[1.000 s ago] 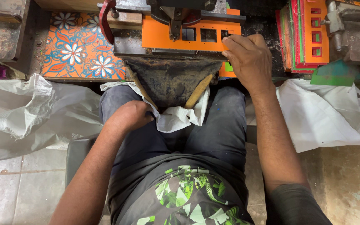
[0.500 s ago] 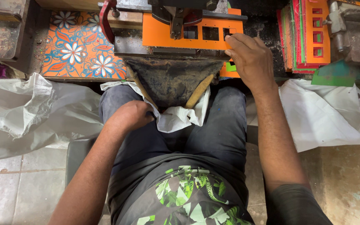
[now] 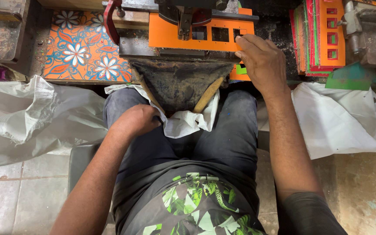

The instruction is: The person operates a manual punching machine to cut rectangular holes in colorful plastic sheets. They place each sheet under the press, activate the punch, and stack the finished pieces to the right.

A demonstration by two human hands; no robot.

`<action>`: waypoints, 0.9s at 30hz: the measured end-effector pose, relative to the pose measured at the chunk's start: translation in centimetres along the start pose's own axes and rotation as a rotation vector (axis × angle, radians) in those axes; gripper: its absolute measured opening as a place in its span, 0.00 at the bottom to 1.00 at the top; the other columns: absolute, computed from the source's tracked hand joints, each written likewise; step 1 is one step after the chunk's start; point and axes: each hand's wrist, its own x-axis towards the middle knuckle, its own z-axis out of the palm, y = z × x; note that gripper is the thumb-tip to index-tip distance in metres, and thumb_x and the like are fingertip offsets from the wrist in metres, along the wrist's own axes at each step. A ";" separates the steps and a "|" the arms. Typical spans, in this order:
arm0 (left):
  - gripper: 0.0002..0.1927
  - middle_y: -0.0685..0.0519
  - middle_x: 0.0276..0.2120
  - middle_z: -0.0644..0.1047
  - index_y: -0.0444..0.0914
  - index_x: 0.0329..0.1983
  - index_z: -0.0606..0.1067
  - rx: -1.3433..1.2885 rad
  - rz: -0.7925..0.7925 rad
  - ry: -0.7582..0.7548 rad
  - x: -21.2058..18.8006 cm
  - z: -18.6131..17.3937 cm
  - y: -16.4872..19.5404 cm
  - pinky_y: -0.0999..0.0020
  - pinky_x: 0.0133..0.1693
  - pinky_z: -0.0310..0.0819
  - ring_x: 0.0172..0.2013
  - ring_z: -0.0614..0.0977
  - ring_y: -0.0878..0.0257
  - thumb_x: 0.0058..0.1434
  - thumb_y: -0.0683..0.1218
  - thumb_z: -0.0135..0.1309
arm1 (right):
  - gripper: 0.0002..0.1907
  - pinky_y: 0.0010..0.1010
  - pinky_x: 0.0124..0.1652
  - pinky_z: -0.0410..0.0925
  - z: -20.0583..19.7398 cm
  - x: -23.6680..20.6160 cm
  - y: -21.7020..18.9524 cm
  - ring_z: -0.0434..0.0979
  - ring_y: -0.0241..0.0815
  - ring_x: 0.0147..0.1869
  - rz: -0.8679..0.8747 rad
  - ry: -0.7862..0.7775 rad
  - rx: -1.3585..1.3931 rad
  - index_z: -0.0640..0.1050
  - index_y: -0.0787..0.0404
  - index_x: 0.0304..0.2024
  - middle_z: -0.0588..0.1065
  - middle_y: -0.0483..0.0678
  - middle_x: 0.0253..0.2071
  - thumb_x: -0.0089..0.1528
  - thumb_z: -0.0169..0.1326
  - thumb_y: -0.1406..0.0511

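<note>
An orange sheet with square cut-outs lies on the bed of a dark press machine right in front of me. My right hand rests on the sheet's right end, fingers gripping its edge. My left hand sits closed on my lap at the edge of a white cloth, beside a wooden handle that slants down from the machine. What the left fingers clasp is hidden. A dark stained pouch hangs under the bed, between my knees.
A stack of coloured sheets with cut-outs stands at the right of the machine. An orange flower-patterned board lies at the left. White woven sacks lie on both sides of my legs.
My right hand has slid the orange sheet slightly to the left under the press head. The left hand has stayed on my lap.
</note>
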 end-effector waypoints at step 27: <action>0.15 0.42 0.38 0.82 0.42 0.45 0.82 0.001 -0.017 -0.006 0.2 0.6 -0.8 0.50 0.46 0.77 0.43 0.83 0.43 0.54 0.50 0.61 | 0.15 0.40 0.49 0.74 -0.5 0.6 -0.3 0.81 0.51 0.51 -0.002 -0.055 -0.019 0.81 0.59 0.56 0.80 0.48 0.54 0.67 0.63 0.63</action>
